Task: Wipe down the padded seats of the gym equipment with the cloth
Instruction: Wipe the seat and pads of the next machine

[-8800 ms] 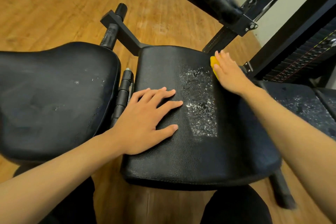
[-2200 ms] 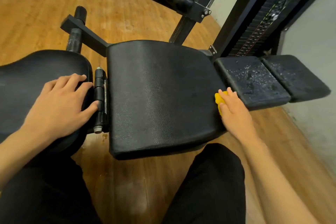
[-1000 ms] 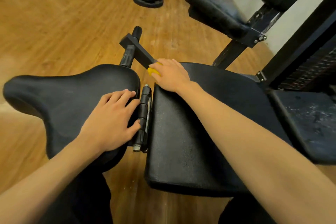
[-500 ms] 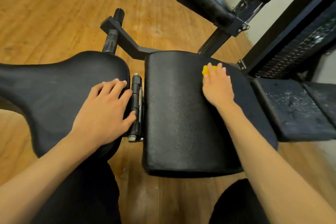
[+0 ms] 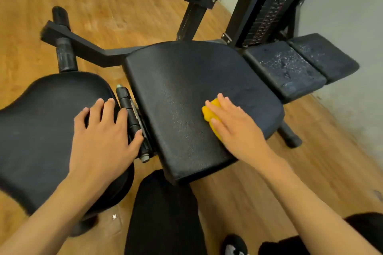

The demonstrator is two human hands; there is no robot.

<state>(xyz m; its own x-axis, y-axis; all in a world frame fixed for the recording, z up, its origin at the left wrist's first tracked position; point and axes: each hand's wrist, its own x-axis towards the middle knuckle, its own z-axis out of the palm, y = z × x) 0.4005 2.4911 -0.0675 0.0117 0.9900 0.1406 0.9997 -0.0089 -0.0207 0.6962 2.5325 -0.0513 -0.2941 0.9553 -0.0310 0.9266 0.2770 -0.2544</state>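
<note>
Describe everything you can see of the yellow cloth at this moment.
The yellow cloth is small, soft-looking fabric, bunched and mostly hidden under the right hand, whose straight fingers press it onto the middle black padded seat. Only its left edge shows, beside the fingers and thumb. It lies on the seat's right half, towards the near edge. Nothing else touches it.

Black padding, matt metal, warm wood underfoot.
The middle seat pad (image 5: 186, 99) is black leatherette with a fine pebbled grain and a dull sheen. The left seat pad (image 5: 41, 130) looks smoother and matt. The two small pads (image 5: 284, 68) at the right are speckled with pale, rough flecks. The cloth (image 5: 209, 116) is soft yellow fabric. The frame arm (image 5: 83, 45) is matt black painted metal, and the floor (image 5: 124, 6) is lightly glossy wood-grain planks.
</note>
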